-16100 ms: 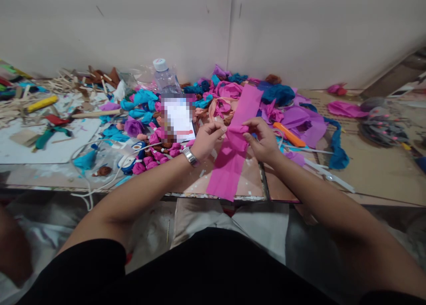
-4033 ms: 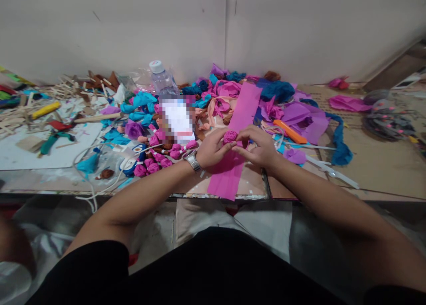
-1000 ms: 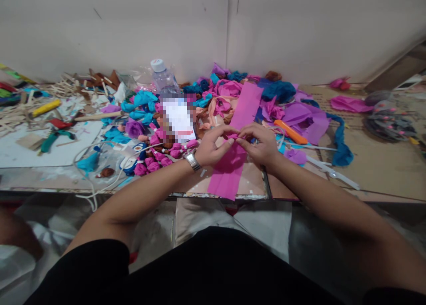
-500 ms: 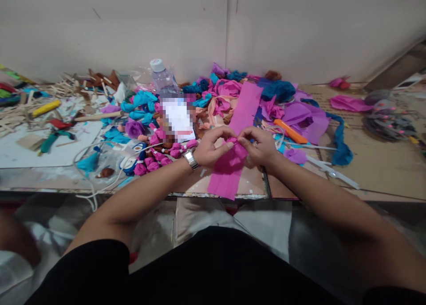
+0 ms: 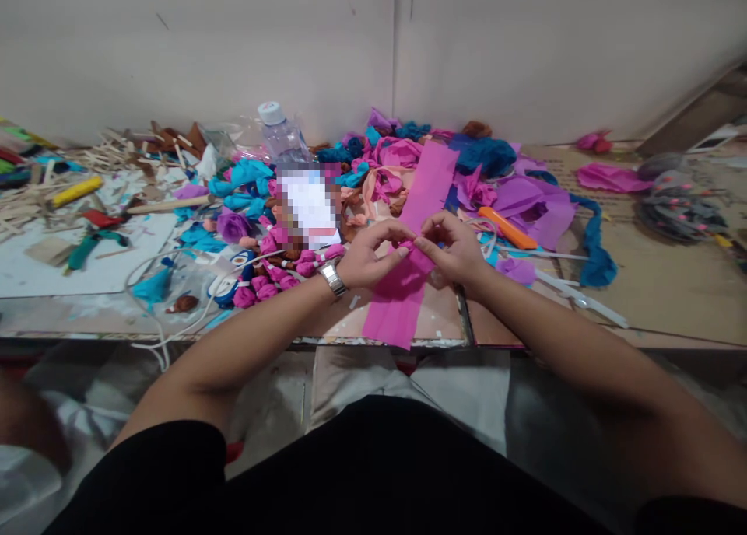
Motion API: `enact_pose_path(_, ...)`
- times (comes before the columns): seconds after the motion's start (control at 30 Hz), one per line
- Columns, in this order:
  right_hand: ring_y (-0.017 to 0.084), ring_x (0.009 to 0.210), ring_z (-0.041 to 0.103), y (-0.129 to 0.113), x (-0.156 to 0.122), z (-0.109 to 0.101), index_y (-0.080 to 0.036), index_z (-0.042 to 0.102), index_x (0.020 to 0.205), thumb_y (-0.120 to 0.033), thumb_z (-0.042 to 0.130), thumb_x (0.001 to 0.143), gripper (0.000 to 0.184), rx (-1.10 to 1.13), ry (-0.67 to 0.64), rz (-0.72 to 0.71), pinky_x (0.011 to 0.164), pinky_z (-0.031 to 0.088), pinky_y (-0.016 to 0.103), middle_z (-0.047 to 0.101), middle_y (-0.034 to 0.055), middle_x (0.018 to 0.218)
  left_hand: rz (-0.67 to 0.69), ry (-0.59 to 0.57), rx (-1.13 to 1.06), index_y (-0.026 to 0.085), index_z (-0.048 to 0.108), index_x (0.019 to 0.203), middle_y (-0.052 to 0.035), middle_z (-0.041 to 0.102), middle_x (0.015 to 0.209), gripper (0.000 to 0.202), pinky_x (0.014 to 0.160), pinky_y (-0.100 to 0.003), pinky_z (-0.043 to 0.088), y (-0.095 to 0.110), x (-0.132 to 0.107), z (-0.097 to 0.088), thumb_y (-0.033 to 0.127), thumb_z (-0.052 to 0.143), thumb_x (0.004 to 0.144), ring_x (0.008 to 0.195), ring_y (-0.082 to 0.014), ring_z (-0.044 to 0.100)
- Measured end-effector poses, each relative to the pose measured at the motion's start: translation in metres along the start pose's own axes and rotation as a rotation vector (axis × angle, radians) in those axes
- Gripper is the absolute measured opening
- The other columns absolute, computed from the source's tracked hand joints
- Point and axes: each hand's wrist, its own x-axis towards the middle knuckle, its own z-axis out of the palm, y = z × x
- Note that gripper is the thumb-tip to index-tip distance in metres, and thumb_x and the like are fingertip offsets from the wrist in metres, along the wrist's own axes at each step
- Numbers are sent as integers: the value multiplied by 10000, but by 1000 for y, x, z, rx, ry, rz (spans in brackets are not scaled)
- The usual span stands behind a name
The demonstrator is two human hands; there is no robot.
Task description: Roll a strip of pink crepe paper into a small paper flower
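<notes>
My left hand (image 5: 366,253), with a metal watch on the wrist, and my right hand (image 5: 454,249) meet over a long strip of pink crepe paper (image 5: 419,232). Between their fingertips they pinch a small rolled pink paper flower (image 5: 407,246), mostly hidden by the fingers. Both hands are closed on it. The strip runs from the table's front edge back toward the wall. A cluster of finished small pink paper flowers (image 5: 274,274) lies just left of my left wrist.
Heaps of crepe paper in blue (image 5: 484,154), purple (image 5: 534,201) and teal cover the table's back. A plastic bottle (image 5: 278,134), an orange cutter (image 5: 506,229), a white cable (image 5: 175,325) and wooden sticks (image 5: 117,146) lie around. Brown cardboard (image 5: 659,294) is at the right.
A second ago my fingers covered the little pink roll; now both hands sit slightly higher and keep pinching and turning it. The strip on the table has not shifted.
</notes>
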Motion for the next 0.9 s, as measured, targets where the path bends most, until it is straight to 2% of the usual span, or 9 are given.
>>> enact_pose_path(0.23, 122, 649, 551, 4, 4, -3, -253, 600, 971, -642, 831, 879, 462, -12, 17, -9, 583, 445, 286, 592, -14, 886, -15, -13, -96, 205, 687, 1202, -129, 758, 1207, 285, 991, -397, 623, -1, 0, 3, 423, 702, 1021, 1120, -224, 757)
enact_pose_path(0.43, 124, 644, 537, 6, 4, -1, -259, 588, 977, -660, 794, 907, 456, 48, 1, 27, 588, 456, 293, 582, -19, 874, -64, -15, -188, 213, 651, 1238, -124, 731, 1219, 350, 1029, -386, 649, -2, -2, 8, 470, 720, 1011, 1108, -205, 775)
enact_pose_path(0.63, 147, 677, 566, 11, 4, 2, -264, 593, 970, -638, 769, 940, 414, 91, 17, 41, 609, 474, 303, 594, -14, 841, -62, -5, -128, 218, 691, 1245, -125, 744, 1235, 340, 1033, -398, 658, -5, -3, 6, 457, 727, 1007, 1144, -220, 769)
enact_pose_path(0.8, 144, 666, 580, 11, 4, 4, -264, 596, 978, -677, 774, 916, 454, 131, 16, 77, 591, 476, 296, 601, -15, 855, -23, -96, -52, 223, 776, 1242, -135, 798, 1254, 282, 1034, -404, 650, 1, 1, 2, 392, 655, 1052, 1164, -230, 781)
enact_pose_path(0.9, 141, 707, 594, 10, 6, 3, -255, 628, 995, -691, 749, 931, 457, 108, 58, 49, 641, 504, 297, 622, -6, 906, -25, -97, -33, 218, 806, 1203, -131, 816, 1225, 295, 1041, -417, 642, 3, 2, 2, 419, 656, 1048, 1164, -240, 781)
